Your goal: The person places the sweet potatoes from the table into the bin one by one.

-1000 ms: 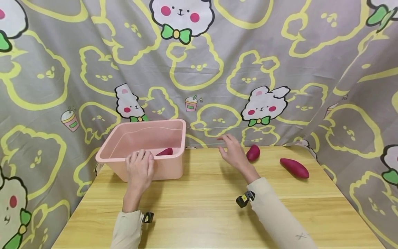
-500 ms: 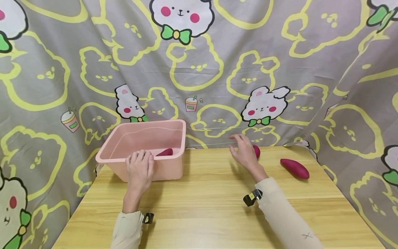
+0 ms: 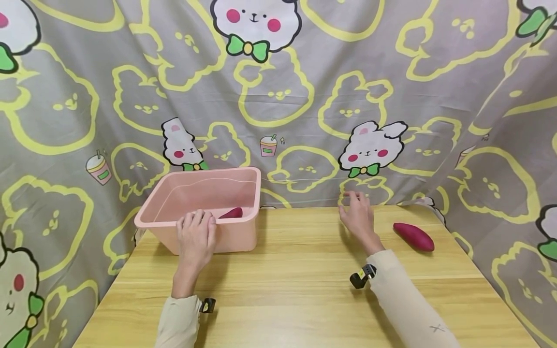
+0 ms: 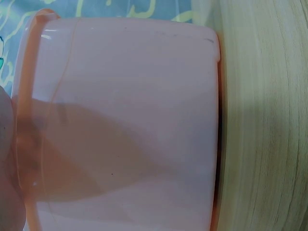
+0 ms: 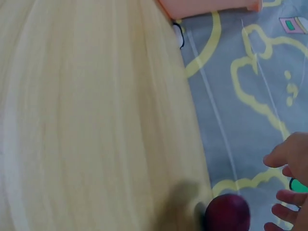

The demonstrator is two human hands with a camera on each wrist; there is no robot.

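Note:
A pink plastic bin (image 3: 237,237) stands at the left of the table, with a purple-red sweet potato (image 3: 232,213) inside it. My left hand (image 3: 196,237) grips the bin's front rim, fingers hooked over the edge. In the left wrist view the bin's outer wall (image 4: 130,106) fills most of the picture. My right hand (image 3: 360,217) hovers near the back edge, fingers apart and holding nothing. Beside it in the right wrist view lies a second sweet potato (image 5: 228,212), which the hand hides in the head view. A third, longer sweet potato (image 3: 414,237) lies further right.
The wooden table (image 3: 278,290) runs back to a grey curtain (image 3: 300,121) printed with yellow outlines and white rabbits. The curtain also closes off both sides. Each wrist wears a small black camera, such as the right one (image 3: 362,276).
My right hand has moved to the right and now covers the sweet potato near the back edge in the head view. The left hand and bin have stayed put.

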